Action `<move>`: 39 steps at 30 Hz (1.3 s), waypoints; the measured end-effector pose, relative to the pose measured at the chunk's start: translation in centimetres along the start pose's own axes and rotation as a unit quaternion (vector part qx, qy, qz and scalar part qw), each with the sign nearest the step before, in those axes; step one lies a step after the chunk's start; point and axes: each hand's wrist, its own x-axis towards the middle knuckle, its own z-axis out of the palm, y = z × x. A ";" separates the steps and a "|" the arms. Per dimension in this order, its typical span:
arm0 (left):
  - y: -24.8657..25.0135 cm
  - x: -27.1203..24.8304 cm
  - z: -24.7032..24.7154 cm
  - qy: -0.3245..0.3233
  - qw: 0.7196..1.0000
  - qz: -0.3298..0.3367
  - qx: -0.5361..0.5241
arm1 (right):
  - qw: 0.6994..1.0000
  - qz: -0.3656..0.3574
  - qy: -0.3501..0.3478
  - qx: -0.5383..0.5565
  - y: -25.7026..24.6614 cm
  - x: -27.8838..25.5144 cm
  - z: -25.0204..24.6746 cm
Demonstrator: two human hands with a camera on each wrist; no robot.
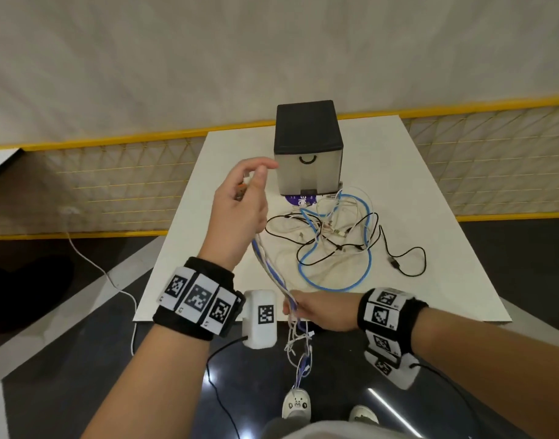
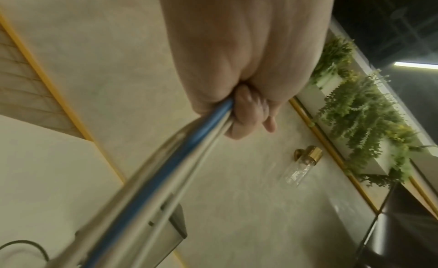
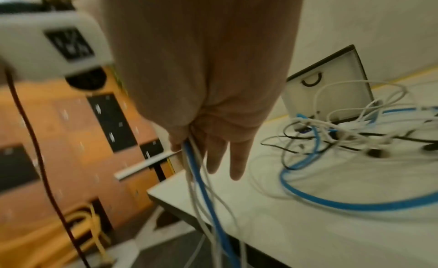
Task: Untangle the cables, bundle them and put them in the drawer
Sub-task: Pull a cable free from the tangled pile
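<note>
A strand of blue and white cables [image 1: 272,270] runs taut between my two hands. My left hand [image 1: 240,201] is raised over the table's left side, its fingers [image 2: 246,110] curled round the cables' upper end [image 2: 189,140]. My right hand [image 1: 306,312] pinches the same strand [image 3: 203,187] at the table's front edge, with two fingers [image 3: 237,159] straight. Loose ends dangle below it. The remaining tangle [image 1: 335,236] of blue, white and black cables lies before the drawer box [image 1: 308,166], whose drawer is closed.
The white table [image 1: 430,185] is small, with dark floor all round. A black cable with a plug [image 1: 395,264] trails to the right of the tangle. A purple item [image 1: 298,201] peeks from under the box. A white cord [image 1: 91,264] lies on the floor at left.
</note>
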 end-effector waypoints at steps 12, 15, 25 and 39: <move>-5.8 1.1 -1.0 0.032 0.995 -0.091 0.040 | 0.973 0.078 0.216 -0.024 4.2 3.7 -6.1; -6.9 1.8 -1.4 0.042 0.992 -0.106 0.055 | 0.964 0.092 0.249 -0.015 3.6 7.3 -6.1; -9.8 3.0 -4.0 0.056 0.981 -0.165 0.082 | 0.975 0.123 0.180 0.033 3.5 12.7 -1.8; -13.8 5.1 1.2 -0.047 0.938 -0.338 -0.059 | 0.941 -0.073 0.305 0.128 0.8 2.7 -9.1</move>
